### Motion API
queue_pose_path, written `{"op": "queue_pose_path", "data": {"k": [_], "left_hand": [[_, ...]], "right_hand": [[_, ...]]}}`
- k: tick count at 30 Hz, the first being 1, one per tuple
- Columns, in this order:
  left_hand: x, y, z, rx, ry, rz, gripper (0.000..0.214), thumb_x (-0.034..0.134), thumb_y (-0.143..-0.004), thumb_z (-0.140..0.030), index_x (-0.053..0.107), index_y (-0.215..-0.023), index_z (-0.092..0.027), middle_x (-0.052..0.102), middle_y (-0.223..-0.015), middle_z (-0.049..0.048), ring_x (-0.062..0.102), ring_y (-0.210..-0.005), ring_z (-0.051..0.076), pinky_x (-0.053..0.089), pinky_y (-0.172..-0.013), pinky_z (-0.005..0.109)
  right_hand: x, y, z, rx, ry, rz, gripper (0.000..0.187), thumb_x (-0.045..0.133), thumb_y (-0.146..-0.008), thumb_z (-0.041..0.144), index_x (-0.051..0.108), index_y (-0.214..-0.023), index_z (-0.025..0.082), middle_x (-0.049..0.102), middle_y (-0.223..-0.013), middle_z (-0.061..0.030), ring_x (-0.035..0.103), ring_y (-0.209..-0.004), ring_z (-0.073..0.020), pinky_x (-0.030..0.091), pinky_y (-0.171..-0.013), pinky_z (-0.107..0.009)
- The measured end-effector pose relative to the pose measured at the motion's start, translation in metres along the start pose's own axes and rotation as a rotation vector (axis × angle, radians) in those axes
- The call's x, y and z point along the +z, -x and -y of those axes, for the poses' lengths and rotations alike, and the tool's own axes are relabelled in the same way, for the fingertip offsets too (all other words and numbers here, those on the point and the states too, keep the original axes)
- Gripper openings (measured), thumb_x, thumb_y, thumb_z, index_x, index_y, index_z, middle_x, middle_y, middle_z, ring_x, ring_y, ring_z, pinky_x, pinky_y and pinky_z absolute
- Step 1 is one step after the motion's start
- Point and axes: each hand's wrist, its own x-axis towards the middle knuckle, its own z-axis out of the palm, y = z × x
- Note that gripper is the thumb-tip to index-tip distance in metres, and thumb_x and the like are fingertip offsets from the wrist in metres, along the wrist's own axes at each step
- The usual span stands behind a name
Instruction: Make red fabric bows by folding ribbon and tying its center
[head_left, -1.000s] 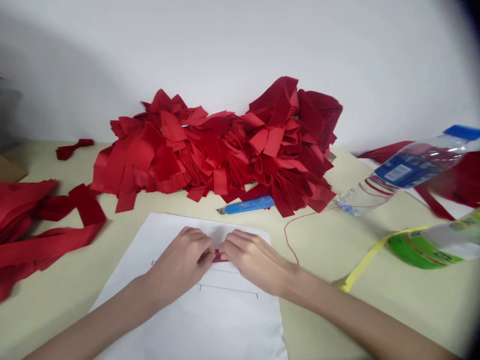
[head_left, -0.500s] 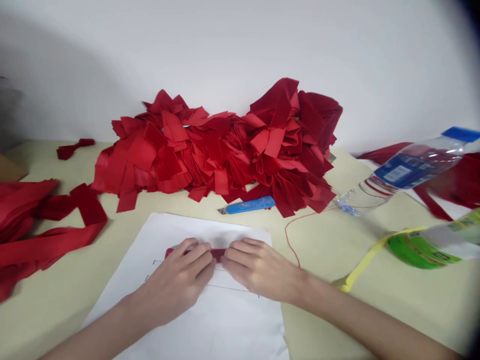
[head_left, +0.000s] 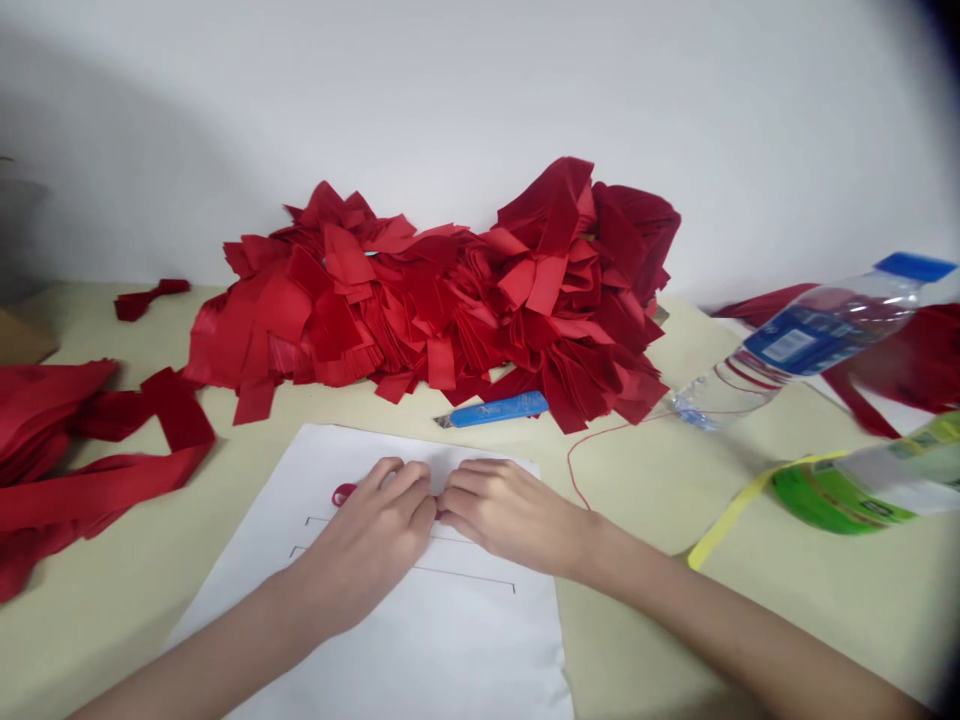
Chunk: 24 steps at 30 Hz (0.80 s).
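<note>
My left hand (head_left: 386, 530) and my right hand (head_left: 502, 510) meet over a white paper sheet (head_left: 420, 650) marked with thin ruled lines. Both are closed on a red ribbon (head_left: 344, 494), whose looped end sticks out left of my left fingers. Most of the ribbon is hidden under the hands; a small bit of red shows between the fingertips. Just beyond the paper lies a blue utility knife (head_left: 499, 408) with its blade end pointing left.
A big heap of cut red ribbon pieces (head_left: 427, 310) lies against the wall. Long red strips (head_left: 142, 470) lie at left. On the right, a clear water bottle (head_left: 795, 345), a green-labelled bottle (head_left: 847, 495), a yellow strip (head_left: 727, 515) and red thread (head_left: 574, 465) occupy the table.
My hands have drawn together over the middle of the ribbon, and the stretch of red between them is now mostly covered. The looped left end stays in place.
</note>
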Motion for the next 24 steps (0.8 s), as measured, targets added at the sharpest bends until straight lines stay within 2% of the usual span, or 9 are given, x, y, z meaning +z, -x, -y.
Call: {"op": "queue_pose_path", "data": {"k": [3, 6, 9, 11, 13, 18, 24], "left_hand": [[-0.004, -0.004, 0.004, 0.010, 0.007, 0.048, 0.023, 0.041, -0.086, -0.009, 0.057, -0.071, -0.017, 0.062, -0.071, 0.0056, 0.052, -0.086, 0.024, 0.040, -0.078, 0.041], [-0.015, -0.012, 0.013, -0.085, 0.167, 0.142, 0.023, 0.043, -0.083, -0.009, 0.054, -0.065, -0.018, 0.060, -0.068, 0.0019, 0.052, -0.081, 0.019, 0.041, -0.077, 0.036], [-0.028, -0.020, 0.020, -0.163, 0.387, 0.249, 0.024, 0.047, -0.081, -0.012, 0.053, -0.059, -0.019, 0.061, -0.071, -0.0004, 0.054, -0.078, 0.015, 0.044, -0.072, 0.028], [-0.032, -0.023, 0.021, -0.202, 0.452, 0.294, 0.023, 0.051, -0.080, -0.016, 0.054, -0.057, -0.020, 0.061, -0.072, -0.0011, 0.055, -0.081, 0.016, 0.044, -0.071, 0.026], [-0.031, -0.026, 0.021, -0.224, 0.463, 0.306, 0.021, 0.056, -0.078, -0.019, 0.055, -0.057, -0.020, 0.060, -0.067, -0.0018, 0.056, -0.082, 0.017, 0.044, -0.072, 0.027], [-0.021, -0.029, 0.019, -0.199, 0.444, 0.290, 0.022, 0.057, -0.080, -0.017, 0.058, -0.058, -0.020, 0.059, -0.062, -0.0022, 0.054, -0.084, 0.017, 0.041, -0.080, 0.031], [-0.017, -0.025, 0.013, -0.183, 0.399, 0.255, 0.023, 0.052, -0.082, -0.012, 0.056, -0.061, -0.018, 0.061, -0.067, 0.0003, 0.050, -0.086, 0.019, 0.039, -0.081, 0.035]], "right_hand": [[-0.007, -0.003, -0.001, 0.030, -0.038, 0.039, 0.024, 0.049, -0.090, 0.029, 0.060, -0.077, 0.013, 0.062, -0.074, -0.0044, 0.056, -0.072, -0.0166, 0.043, -0.069, -0.030], [-0.014, -0.007, -0.006, 0.098, -0.170, 0.089, 0.016, 0.051, -0.088, 0.021, 0.063, -0.080, 0.014, 0.063, -0.076, -0.0034, 0.056, -0.072, -0.0152, 0.042, -0.070, -0.028], [-0.021, -0.012, -0.017, 0.126, -0.453, 0.223, 0.011, 0.054, -0.084, 0.020, 0.065, -0.083, 0.018, 0.061, -0.069, 0.0034, 0.051, -0.059, -0.0089, 0.038, -0.060, -0.022], [-0.024, -0.015, -0.024, 0.123, -0.549, 0.307, 0.011, 0.055, -0.083, 0.020, 0.066, -0.082, 0.019, 0.059, -0.064, 0.0054, 0.046, -0.054, -0.0069, 0.034, -0.054, -0.020], [-0.025, -0.017, -0.028, 0.130, -0.561, 0.337, 0.011, 0.057, -0.082, 0.021, 0.067, -0.080, 0.018, 0.059, -0.064, 0.0052, 0.045, -0.053, -0.0064, 0.032, -0.053, -0.019], [-0.020, -0.015, -0.026, 0.161, -0.497, 0.310, 0.011, 0.056, -0.081, 0.018, 0.067, -0.082, 0.019, 0.061, -0.065, 0.0042, 0.049, -0.056, -0.0078, 0.035, -0.057, -0.021], [-0.017, -0.009, -0.015, 0.177, -0.395, 0.236, 0.012, 0.053, -0.082, 0.014, 0.065, -0.083, 0.016, 0.064, -0.080, -0.0028, 0.057, -0.074, -0.0155, 0.039, -0.072, -0.028]]}}
